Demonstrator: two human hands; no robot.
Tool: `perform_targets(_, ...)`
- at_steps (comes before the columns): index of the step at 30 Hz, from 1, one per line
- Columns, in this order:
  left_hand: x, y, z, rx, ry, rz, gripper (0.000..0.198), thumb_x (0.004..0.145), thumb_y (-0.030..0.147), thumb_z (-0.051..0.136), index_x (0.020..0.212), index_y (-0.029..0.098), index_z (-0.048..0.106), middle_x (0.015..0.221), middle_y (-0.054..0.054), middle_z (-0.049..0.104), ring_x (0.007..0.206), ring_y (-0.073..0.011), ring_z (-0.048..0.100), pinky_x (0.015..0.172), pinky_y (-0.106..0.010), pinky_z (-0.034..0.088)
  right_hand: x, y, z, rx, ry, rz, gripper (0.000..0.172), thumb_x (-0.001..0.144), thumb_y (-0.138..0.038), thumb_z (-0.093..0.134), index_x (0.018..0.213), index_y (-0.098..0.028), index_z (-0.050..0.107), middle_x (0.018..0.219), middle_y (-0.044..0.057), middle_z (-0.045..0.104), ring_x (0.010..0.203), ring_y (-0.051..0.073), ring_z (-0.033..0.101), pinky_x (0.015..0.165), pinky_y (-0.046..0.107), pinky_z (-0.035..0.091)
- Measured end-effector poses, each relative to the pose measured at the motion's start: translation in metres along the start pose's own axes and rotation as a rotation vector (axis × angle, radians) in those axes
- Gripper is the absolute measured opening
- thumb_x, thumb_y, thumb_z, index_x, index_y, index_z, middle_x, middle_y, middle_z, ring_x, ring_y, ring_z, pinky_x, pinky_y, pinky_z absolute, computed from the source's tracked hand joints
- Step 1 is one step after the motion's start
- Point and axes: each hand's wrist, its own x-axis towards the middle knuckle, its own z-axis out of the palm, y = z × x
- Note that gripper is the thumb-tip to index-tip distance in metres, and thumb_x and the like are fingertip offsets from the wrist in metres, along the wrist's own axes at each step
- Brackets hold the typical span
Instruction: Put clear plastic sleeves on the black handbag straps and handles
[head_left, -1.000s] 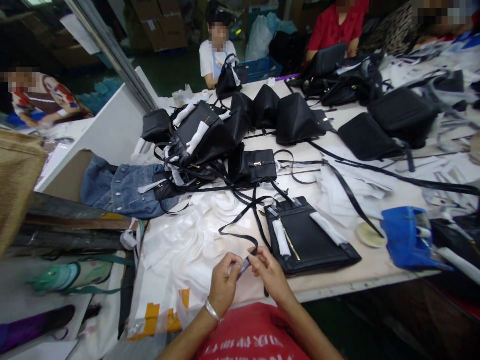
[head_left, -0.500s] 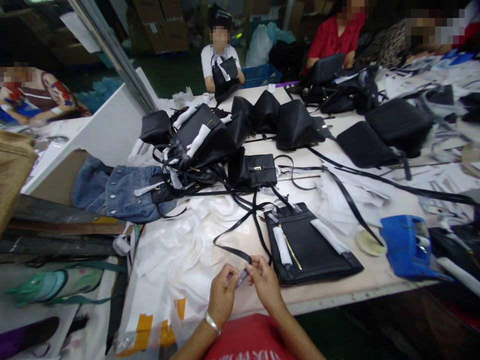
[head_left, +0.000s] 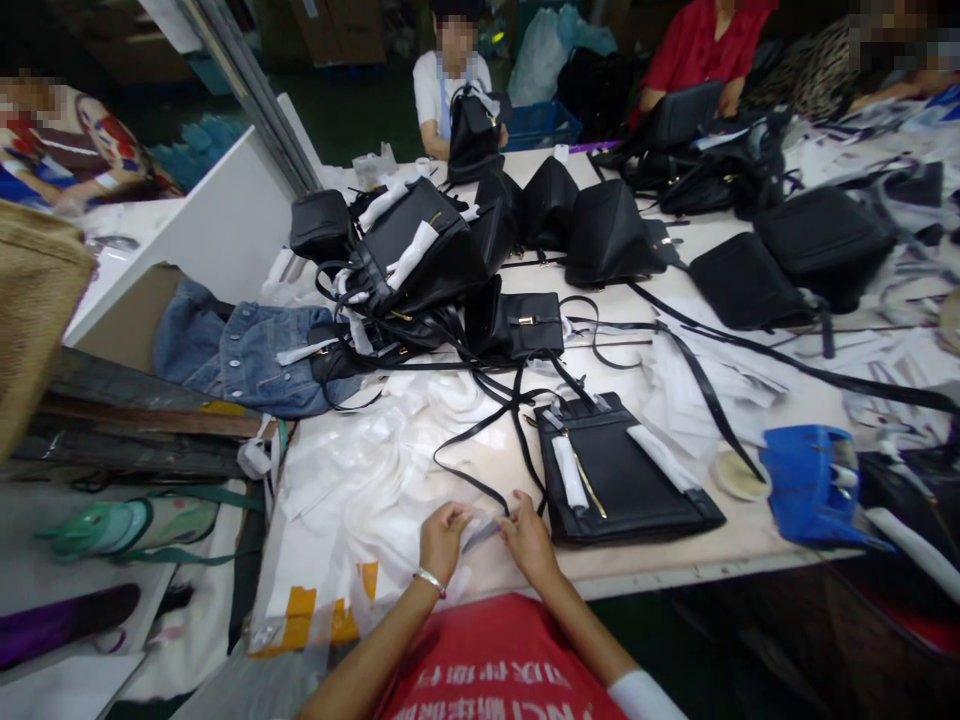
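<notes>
My left hand point(head_left: 442, 545) is closed in a pinch on one end of a thin clear plastic strip point(head_left: 478, 536) in front of my body. My right hand point(head_left: 529, 538) pinches the end of a narrow black strap point(head_left: 472, 478), close to the strip's other end. Fingertips hide exactly how strap and strip meet. The strap loops back over the table toward a flat black bag point(head_left: 630, 475) just right of my right hand. That bag has a gold zip point(head_left: 585, 475) and white paper wraps point(head_left: 664, 458) on it.
Several black bags point(head_left: 420, 245) are heaped farther back. White wrapping sheets point(head_left: 352, 480) cover the table's left front. A denim jacket point(head_left: 262, 350) lies at left; a blue plastic container point(head_left: 806, 485) and a round yellowish disc point(head_left: 739, 478) are at right. Co-workers sit beyond, one point(head_left: 454, 95) behind a bag.
My hands have moved apart, and the clear strip now stretches between them. My view has tilted slightly down. The co-worker across the table has shifted the black bag they hold.
</notes>
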Motion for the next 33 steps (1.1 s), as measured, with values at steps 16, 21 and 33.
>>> perform_targets(16,-0.026,0.006,0.007,-0.433,-0.278,-0.257,0.029,0.068,0.036,0.067,0.085,0.015,0.056,0.070,0.000,0.065,0.060,-0.0128,0.058,0.059,-0.025,0.044,-0.024,-0.016,0.002,0.368,-0.127,0.175,0.034,0.074,-0.050,0.056,0.062,-0.019,0.052,0.046,-0.006,0.047,0.042,0.010,0.041,0.043,0.021,0.031)
perform_targets(21,-0.028,-0.003,0.007,-0.434,-0.305,-0.346,0.031,0.063,0.040,0.071,0.069,0.015,0.053,0.059,0.000,0.062,0.047,-0.0094,0.053,0.050,-0.022,0.040,-0.029,-0.008,0.007,0.260,-0.169,0.160,0.035,0.076,-0.052,0.053,0.062,-0.020,0.049,0.047,-0.006,0.051,0.040,0.010,0.042,0.041,0.020,0.030)
perform_targets(33,-0.032,0.003,-0.020,-0.318,-0.267,-0.102,0.024,0.074,0.039,0.061,0.070,0.015,0.059,0.064,0.000,0.062,0.060,-0.0120,0.055,0.063,-0.025,0.043,-0.028,0.014,-0.016,-0.706,-0.106,0.289,0.034,0.086,-0.033,0.049,0.107,-0.006,0.051,0.080,0.021,0.067,0.079,0.029,0.066,0.066,0.033,0.044)
